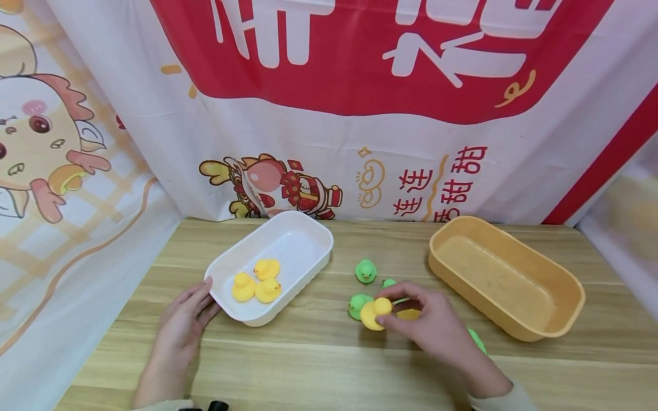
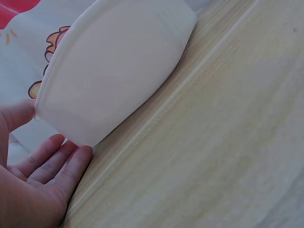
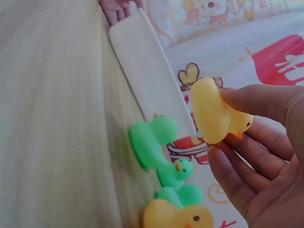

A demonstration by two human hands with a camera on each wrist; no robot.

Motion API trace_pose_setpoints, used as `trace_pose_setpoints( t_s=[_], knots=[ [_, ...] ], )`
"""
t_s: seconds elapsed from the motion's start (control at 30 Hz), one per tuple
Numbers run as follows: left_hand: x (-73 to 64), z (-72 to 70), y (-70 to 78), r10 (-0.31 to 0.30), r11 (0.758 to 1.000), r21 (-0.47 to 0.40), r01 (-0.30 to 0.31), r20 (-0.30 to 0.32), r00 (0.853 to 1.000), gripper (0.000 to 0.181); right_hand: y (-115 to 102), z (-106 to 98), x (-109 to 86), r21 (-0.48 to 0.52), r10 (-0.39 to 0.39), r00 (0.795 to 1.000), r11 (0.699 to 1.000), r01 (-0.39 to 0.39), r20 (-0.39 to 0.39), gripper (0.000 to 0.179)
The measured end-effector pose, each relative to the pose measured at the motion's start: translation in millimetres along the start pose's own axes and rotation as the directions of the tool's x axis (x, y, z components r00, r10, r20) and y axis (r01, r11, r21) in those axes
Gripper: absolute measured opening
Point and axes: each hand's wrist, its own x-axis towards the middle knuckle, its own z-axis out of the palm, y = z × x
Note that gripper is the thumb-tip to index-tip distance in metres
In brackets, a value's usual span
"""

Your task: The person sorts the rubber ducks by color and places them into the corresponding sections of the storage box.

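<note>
Right fingers (image 1: 398, 319): I pinch a yellow duck (image 1: 374, 313) above the surface (image 1: 329, 365).
Left fingers (image 1: 203, 302): relaxed straight, touching the white tub's (image 1: 313, 228) near-left corner.

an empty yellow tub (image 1: 560, 319) sits on the wooden table (image 1: 308, 365) before a printed backdrop (image 1: 360, 114)

Three ducks (image 1: 255, 280) are sitting in the left tub (image 1: 315, 240), toward its near end — the other tub (image 1: 565, 285) is lying by the table's (image 1: 319, 365) right edge, with loose ducks (image 1: 365, 271) standing between them.
</note>
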Motion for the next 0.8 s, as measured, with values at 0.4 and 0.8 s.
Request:
trace_pose_setpoints(
  t_s=[0.4, 0.8],
  knots=[
    [0.9, -1.3, -1.7, 0.004, 1.000, 0.007, -0.004, -0.001, 1.000, 0.018, -3, -6, 8.4, 0.001, 0.018, 1.000, 1.000, -0.018, -0.017, 0.033],
    [0.6, -1.9, -1.0, 0.010, 1.000, 0.012, -0.010, 0.007, 1.000, 0.021, -26, 3, 38.7, -0.088, -0.020, 0.998, 0.996, 0.024, 0.055, 0.028]
  ],
)
